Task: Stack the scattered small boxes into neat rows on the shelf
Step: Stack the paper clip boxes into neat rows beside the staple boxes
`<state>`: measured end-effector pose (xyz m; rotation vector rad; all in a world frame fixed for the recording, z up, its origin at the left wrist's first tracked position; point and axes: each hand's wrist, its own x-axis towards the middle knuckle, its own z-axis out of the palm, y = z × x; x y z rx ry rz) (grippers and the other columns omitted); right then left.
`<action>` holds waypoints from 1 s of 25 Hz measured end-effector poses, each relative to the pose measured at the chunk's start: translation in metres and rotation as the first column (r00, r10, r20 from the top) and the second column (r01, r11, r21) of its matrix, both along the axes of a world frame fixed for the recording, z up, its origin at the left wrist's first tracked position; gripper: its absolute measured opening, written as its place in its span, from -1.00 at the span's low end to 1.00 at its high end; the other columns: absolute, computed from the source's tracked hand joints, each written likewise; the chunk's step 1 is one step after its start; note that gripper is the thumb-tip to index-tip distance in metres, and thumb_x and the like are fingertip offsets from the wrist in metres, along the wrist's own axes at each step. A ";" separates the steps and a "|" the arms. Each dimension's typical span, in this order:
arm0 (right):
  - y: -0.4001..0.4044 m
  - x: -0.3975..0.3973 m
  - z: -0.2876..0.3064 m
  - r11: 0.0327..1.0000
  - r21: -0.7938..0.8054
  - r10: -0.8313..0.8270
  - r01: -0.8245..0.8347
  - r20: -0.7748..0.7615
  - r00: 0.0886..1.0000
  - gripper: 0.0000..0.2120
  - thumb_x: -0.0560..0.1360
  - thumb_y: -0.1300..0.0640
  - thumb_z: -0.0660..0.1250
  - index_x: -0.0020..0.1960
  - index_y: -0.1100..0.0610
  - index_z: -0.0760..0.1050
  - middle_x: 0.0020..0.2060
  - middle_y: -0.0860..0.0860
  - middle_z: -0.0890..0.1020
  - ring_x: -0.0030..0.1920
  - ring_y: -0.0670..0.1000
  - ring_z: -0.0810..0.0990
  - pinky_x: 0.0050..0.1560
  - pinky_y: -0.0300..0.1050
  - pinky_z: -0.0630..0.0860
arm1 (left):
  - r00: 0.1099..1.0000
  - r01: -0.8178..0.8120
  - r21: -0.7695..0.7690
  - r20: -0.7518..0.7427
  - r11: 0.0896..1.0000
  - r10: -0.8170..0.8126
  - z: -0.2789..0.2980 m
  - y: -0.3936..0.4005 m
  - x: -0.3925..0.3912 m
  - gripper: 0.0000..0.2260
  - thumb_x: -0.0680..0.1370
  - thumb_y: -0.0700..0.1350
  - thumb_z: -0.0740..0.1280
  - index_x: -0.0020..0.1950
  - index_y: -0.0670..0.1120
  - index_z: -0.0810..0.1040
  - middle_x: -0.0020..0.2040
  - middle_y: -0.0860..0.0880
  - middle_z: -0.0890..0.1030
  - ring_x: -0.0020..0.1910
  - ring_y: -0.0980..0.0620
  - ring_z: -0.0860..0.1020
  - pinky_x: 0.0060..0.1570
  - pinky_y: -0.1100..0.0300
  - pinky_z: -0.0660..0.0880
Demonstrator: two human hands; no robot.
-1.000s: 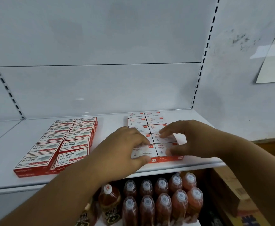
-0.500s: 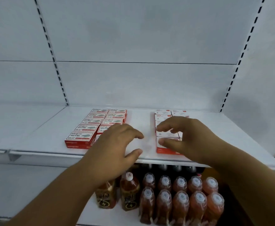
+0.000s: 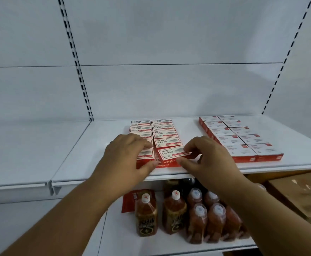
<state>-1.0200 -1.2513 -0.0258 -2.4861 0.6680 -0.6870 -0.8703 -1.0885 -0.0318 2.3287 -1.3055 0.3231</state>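
Observation:
Two groups of small red and white boxes lie on the white shelf [image 3: 104,163]. The left group [image 3: 164,135], marked "wengu", forms two rows. My left hand [image 3: 127,157] grips the front left box [image 3: 146,157] of this group, thumb on its red front face. My right hand [image 3: 206,157] pinches the right corner of the front right box [image 3: 171,154], which sits slightly skewed. The right group [image 3: 239,137] lies in two neat rows, untouched.
Below the shelf stand several bottles of reddish drink [image 3: 197,218] and a red packet [image 3: 132,198]. A brown cardboard carton [image 3: 298,196] sits at the lower right. Perforated uprights [image 3: 77,61] run up the white back panel.
My view swung right to left, so the groups shifted rightward. Both hands left the right group of boxes and came onto the front boxes of the left group.

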 end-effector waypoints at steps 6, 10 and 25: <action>0.019 0.009 0.000 0.995 0.031 -0.099 0.098 0.020 0.995 -0.76 0.41 -0.14 0.45 -0.03 -0.08 0.50 -0.14 -0.18 0.56 -0.14 -0.19 0.54 -0.19 -0.31 0.47 | 0.998 0.019 -0.046 -0.065 0.999 -0.022 -0.003 -0.002 0.007 -0.58 0.50 0.24 0.33 0.32 0.16 0.46 0.33 0.16 0.41 0.31 0.12 0.31 0.30 0.14 0.27; 0.018 0.012 0.008 0.965 0.236 -0.148 0.119 0.109 0.983 -0.84 0.55 -0.13 0.28 -0.05 -0.06 0.52 -0.13 -0.16 0.61 -0.08 -0.17 0.57 -0.09 -0.16 0.52 | 0.739 -0.133 -0.272 -0.668 0.953 -0.087 0.010 -0.004 0.013 -0.69 0.60 0.17 0.22 0.32 0.15 0.43 0.35 0.10 0.47 0.19 0.10 0.56 0.16 0.10 0.54; 0.001 0.060 0.012 0.540 0.805 0.010 -0.246 0.286 0.958 -0.43 0.61 -0.23 0.06 0.51 0.05 0.27 0.46 0.07 0.38 0.44 0.14 0.35 0.14 -0.11 0.40 | 0.172 -0.366 -0.383 -0.923 0.848 -0.343 0.017 -0.025 0.032 -0.70 0.64 0.16 0.16 0.26 0.06 0.52 -0.03 -0.05 0.72 -0.12 -0.11 0.71 -0.06 -0.07 0.63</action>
